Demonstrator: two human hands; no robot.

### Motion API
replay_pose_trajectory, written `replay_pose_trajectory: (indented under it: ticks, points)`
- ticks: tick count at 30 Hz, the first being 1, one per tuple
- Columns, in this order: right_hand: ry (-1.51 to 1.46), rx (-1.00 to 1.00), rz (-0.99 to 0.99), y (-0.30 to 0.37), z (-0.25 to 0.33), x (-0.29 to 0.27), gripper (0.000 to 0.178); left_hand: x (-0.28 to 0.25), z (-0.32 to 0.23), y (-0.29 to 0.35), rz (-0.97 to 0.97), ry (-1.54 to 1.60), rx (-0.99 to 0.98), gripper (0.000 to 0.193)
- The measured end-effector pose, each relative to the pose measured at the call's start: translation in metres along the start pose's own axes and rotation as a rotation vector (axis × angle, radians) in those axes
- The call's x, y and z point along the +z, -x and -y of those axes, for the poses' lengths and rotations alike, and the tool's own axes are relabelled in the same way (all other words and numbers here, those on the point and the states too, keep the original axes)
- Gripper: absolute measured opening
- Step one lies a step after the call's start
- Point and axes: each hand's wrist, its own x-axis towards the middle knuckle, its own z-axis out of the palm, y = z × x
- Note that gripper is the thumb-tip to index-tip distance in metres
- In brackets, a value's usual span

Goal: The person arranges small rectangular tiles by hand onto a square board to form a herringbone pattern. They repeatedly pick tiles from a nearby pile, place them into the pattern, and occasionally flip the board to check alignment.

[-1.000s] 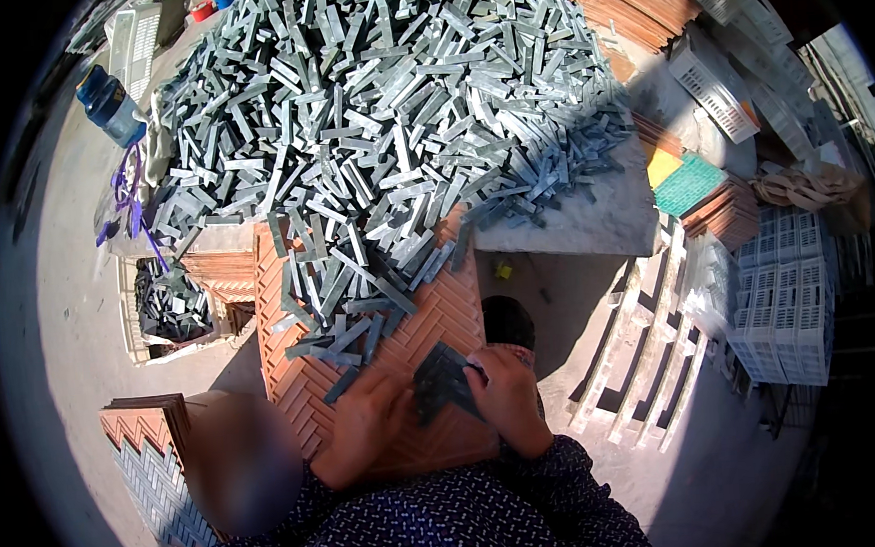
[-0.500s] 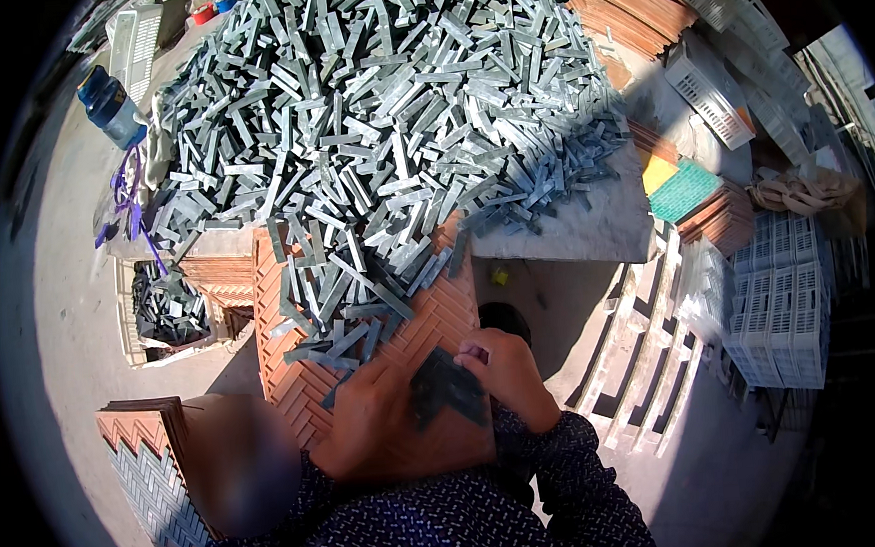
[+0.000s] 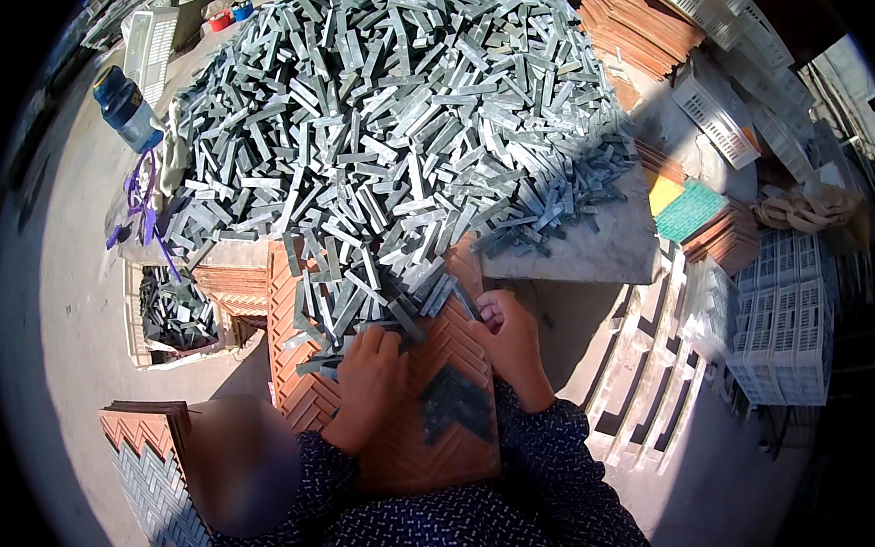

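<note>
A terracotta-coloured board [image 3: 389, 462] with herringbone grooves lies in front of me. Several dark strips form a chevron patch [image 3: 456, 405] in its grooves near the right edge. My right hand [image 3: 512, 347] is closed at the board's right edge, thumb and fingers pinching the lower end of a grey stone strip [image 3: 466, 297]. Over the board's left half is my left hand [image 3: 372, 378], back upward and fingers bent down at the loose grey strips [image 3: 340, 315]. Its fingertips are hidden, so whether it grips one does not show.
A large heap of grey strips [image 3: 378, 127] covers the table [image 3: 596, 249] beyond. On the left are a blue bottle [image 3: 129, 112], a crate of dark pieces [image 3: 136, 332] and stacked herringbone panels [image 3: 154, 471]. A slatted pallet [image 3: 634, 372] and white crates [image 3: 779, 328] stand right.
Both hands have moved away from me, toward the loose strips. My right hand has left the dark chevron patch and reached a strip at the board's edge. The view has shifted slightly.
</note>
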Motion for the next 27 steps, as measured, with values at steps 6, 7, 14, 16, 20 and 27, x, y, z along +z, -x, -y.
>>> replay_pose_trajectory:
  ticks: [6,7,14,16,20,27]
  points:
    - [0.103,-0.050,0.177,0.075,0.004,-0.023,0.027,0.001,-0.003,0.028,0.092,0.189,0.044,0.021]
    - [0.134,-0.037,0.157,0.079,0.006,-0.025,0.026,0.003,-0.003,0.029,0.101,0.208,0.044,0.021]
    - [0.112,-0.027,0.088,0.080,0.008,-0.025,0.021,0.010,-0.009,0.035,0.110,0.327,0.041,0.024]
    - [0.191,-0.135,0.038,0.078,0.003,-0.022,0.018,0.009,-0.011,0.035,0.110,0.321,0.038,0.021]
    - [0.234,-0.203,-0.005,0.075,0.004,-0.018,0.017,0.008,-0.014,0.033,0.112,0.317,0.033,0.021]
    - [0.127,-0.114,0.082,0.066,0.001,-0.015,0.015,0.015,-0.015,0.029,0.111,0.347,0.023,0.023]
